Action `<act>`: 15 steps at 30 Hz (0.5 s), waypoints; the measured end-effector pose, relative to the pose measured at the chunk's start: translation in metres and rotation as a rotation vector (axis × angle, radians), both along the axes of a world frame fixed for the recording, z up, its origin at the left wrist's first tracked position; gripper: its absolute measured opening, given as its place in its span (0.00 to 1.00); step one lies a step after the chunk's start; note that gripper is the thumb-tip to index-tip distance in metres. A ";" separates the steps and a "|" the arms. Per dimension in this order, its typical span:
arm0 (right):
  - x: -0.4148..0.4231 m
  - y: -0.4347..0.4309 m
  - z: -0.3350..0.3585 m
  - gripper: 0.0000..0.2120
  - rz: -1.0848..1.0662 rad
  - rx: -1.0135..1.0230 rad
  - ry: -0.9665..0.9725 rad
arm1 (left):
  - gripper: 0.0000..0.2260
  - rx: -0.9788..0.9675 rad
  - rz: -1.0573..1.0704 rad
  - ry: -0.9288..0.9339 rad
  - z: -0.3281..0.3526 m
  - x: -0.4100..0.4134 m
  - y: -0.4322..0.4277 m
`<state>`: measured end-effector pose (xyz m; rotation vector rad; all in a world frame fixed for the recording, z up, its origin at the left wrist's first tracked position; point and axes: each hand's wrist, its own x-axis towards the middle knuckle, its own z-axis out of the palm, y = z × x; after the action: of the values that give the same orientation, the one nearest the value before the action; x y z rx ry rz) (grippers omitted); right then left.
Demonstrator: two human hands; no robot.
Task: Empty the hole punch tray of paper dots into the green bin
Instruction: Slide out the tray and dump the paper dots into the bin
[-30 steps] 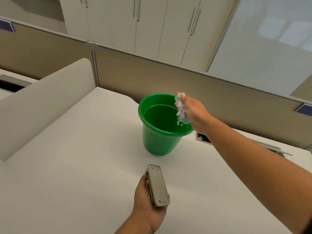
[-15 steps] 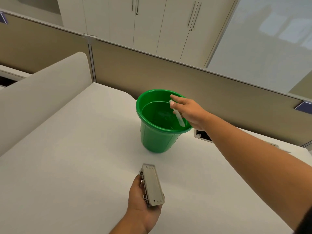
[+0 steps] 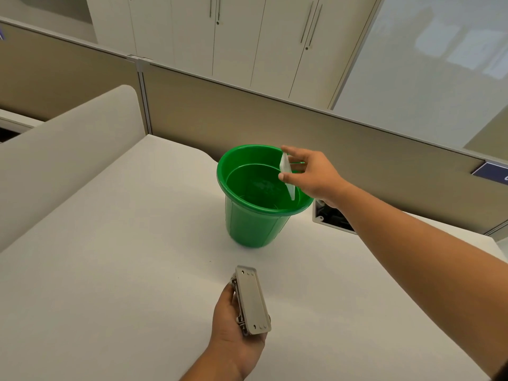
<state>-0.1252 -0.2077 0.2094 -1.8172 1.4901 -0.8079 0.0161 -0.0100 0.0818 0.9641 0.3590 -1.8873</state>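
Observation:
The green bin [image 3: 254, 226] stands on the white desk, and a few pale paper dots [image 3: 262, 185] lie on its bottom. My right hand [image 3: 312, 176] reaches over the bin's right rim and pinches a thin translucent white tray [image 3: 287, 176], held on edge above the opening. Nearer to me, my left hand [image 3: 236, 323] grips the grey metal hole punch [image 3: 252, 299], turned with its flat underside up, above the desk.
The white desk [image 3: 123, 270] spreads around the bin. A cable opening [image 3: 331, 217] is cut into it just right of the bin. A beige partition [image 3: 275, 125] runs along the back and a curved white divider [image 3: 63, 149] along the left.
A second ago paper dots were spilling from the tray into the bin. Now the tray looks empty, and my right hand has turned it on edge over the rim. The left hand barely moved.

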 end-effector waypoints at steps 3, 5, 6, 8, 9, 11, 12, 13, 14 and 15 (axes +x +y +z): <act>0.001 -0.002 -0.005 0.32 0.053 -0.238 0.192 | 0.14 -0.008 -0.002 0.000 -0.001 0.000 -0.002; 0.000 -0.002 -0.011 0.32 0.129 -0.316 0.343 | 0.14 -0.009 0.006 -0.008 -0.001 0.000 -0.002; 0.000 0.000 -0.015 0.31 0.150 -0.335 0.375 | 0.13 -0.015 0.004 -0.014 -0.001 0.000 -0.002; -0.001 0.002 -0.020 0.31 0.142 -0.371 0.364 | 0.13 -0.026 -0.002 -0.020 0.000 0.001 -0.003; -0.002 0.002 -0.022 0.31 0.141 -0.372 0.350 | 0.13 -0.022 -0.002 -0.021 -0.001 0.001 -0.003; -0.004 0.002 -0.026 0.32 0.121 -0.336 0.294 | 0.13 -0.015 -0.005 -0.022 -0.001 0.002 -0.003; -0.005 0.003 -0.026 0.32 0.080 -0.299 0.224 | 0.13 -0.017 -0.008 -0.023 -0.001 0.002 -0.003; -0.005 0.004 -0.025 0.32 0.031 -0.258 0.135 | 0.13 -0.021 -0.009 -0.024 -0.001 0.002 -0.003; -0.005 0.006 -0.022 0.32 -0.014 -0.224 0.039 | 0.13 -0.023 -0.012 -0.024 0.000 0.001 -0.002; -0.005 0.008 -0.019 0.32 -0.055 -0.203 -0.059 | 0.12 -0.024 -0.016 -0.025 0.000 0.001 -0.002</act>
<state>-0.1303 -0.2001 0.1903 -1.8871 1.4706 -1.0640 0.0167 -0.0124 0.0819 0.9757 0.3137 -1.8879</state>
